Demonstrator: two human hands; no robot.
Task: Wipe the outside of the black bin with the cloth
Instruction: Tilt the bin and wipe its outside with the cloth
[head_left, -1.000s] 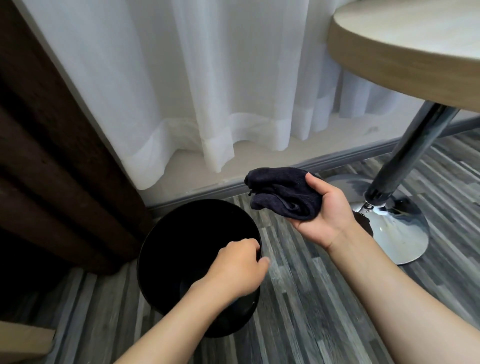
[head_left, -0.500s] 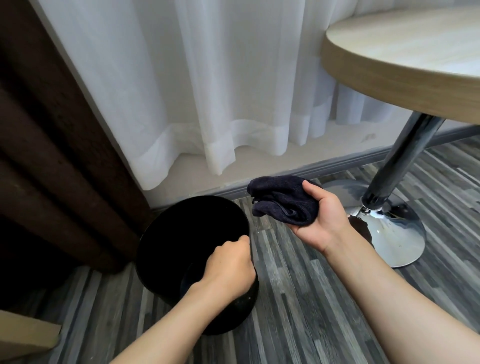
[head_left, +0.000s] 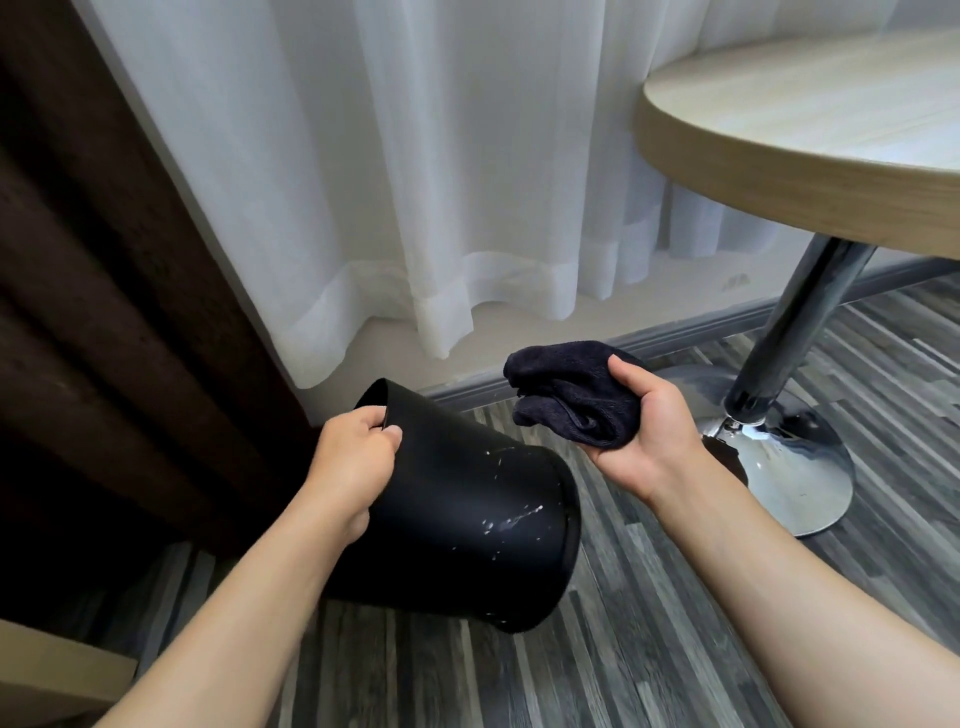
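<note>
The black bin (head_left: 467, 530) is tipped on its side above the floor, its mouth turned to the left and its base toward the lower right. White specks and a smear mark its outer wall. My left hand (head_left: 353, 457) grips the rim at the bin's upper left. My right hand (head_left: 649, 441) holds a folded dark cloth (head_left: 571, 400) palm-up, just above and to the right of the bin, apart from it.
A round wooden table (head_left: 810, 156) on a chrome pedestal with a round base (head_left: 789, 467) stands at the right. A white sheer curtain (head_left: 415, 182) hangs behind, a dark brown curtain (head_left: 93, 312) at the left. A light wooden edge (head_left: 47, 670) shows at the lower left.
My left hand has lifted the bin by its rim and tipped it from upright onto its side, so its outer wall now faces me. My right hand kept the cloth in about the same place.
</note>
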